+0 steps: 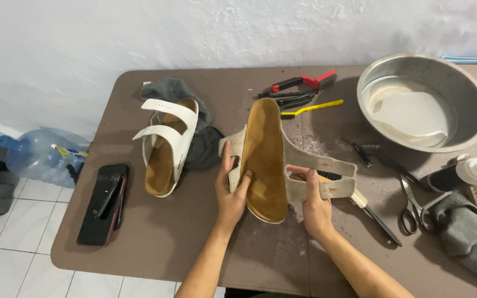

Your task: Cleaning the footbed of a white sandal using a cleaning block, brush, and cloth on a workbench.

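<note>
Both my hands hold a white two-strap sandal [264, 154] with a tan cork footbed over the middle of the brown table [155, 237]. Its straps are undone and spread out to both sides. My left hand [231, 190] grips its left edge and left strap flap, thumb on the footbed. My right hand [313, 201] pinches the open right straps. A second matching sandal [168, 144], straps buckled, lies to the left on a dark grey cloth [194, 121].
A metal basin [423, 102] with water sits at the back right. Brushes [305, 91] lie behind the sandal, another brush [368, 207] under my right hand. Scissors [412, 204], a pump bottle [470, 174] and a grey cloth [467, 234] lie right. A phone [104, 203] lies left.
</note>
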